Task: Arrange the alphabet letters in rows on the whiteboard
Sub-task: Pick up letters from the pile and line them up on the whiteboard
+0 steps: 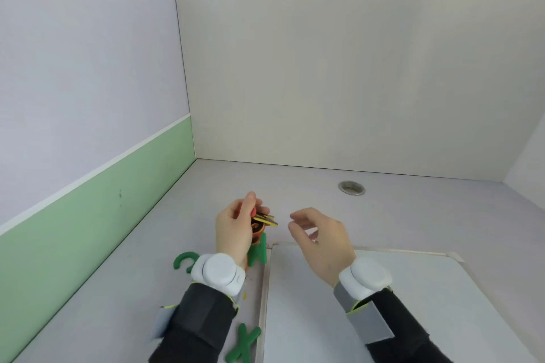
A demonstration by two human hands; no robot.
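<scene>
My left hand [234, 230] is raised above the desk and grips a bunch of foam alphabet letters [263, 222], red, yellow, orange and green, with dark magnetic backs. My right hand [320, 240] hovers just right of the bunch, fingers curled and apart, holding nothing. The whiteboard [383, 303] lies flat at the lower right with nothing on its visible surface. A green letter C [182, 261] lies on the desk left of my left wrist. A green letter X [243, 342] lies beside the board's left edge at the bottom.
The grey desk [147, 289] sits in a corner, with a lilac and green partition [88, 156] on the left and a white wall behind. A round metal cable grommet [351, 187] is set into the desk at the back.
</scene>
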